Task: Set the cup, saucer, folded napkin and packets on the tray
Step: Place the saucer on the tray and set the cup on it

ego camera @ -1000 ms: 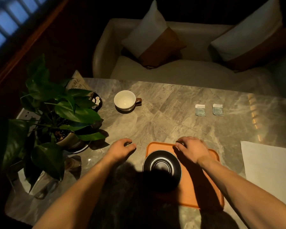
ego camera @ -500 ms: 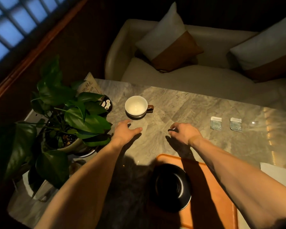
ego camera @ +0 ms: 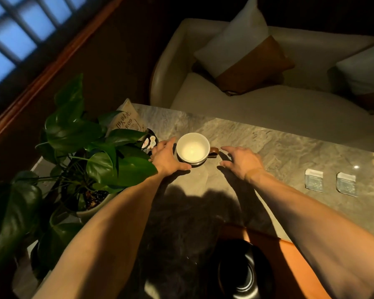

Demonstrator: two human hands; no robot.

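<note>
A white cup (ego camera: 192, 150) with a brown handle stands on the marble table (ego camera: 279, 147), far from me. My left hand (ego camera: 165, 156) cups its left side, fingers spread, thumb under its near rim; whether it touches is unclear. My right hand (ego camera: 241, 159) is open just right of the handle, not touching. A black saucer (ego camera: 239, 275) lies on the orange tray (ego camera: 289, 268) at the near edge, in shadow. Two small packets (ego camera: 314, 180) (ego camera: 345, 184) lie side by side at the right. The napkin is out of view.
A potted plant (ego camera: 99, 160) with broad leaves crowds the table's left side, close to my left arm. A paper card (ego camera: 129, 121) and a small dark dish (ego camera: 149, 142) sit behind it. A sofa with cushions (ego camera: 242, 61) stands beyond the table.
Both hands moved away from the tray and out to the cup, the left arriving at its left side, the right beside its handle. The view tilted forward, so the napkin left the frame.
</note>
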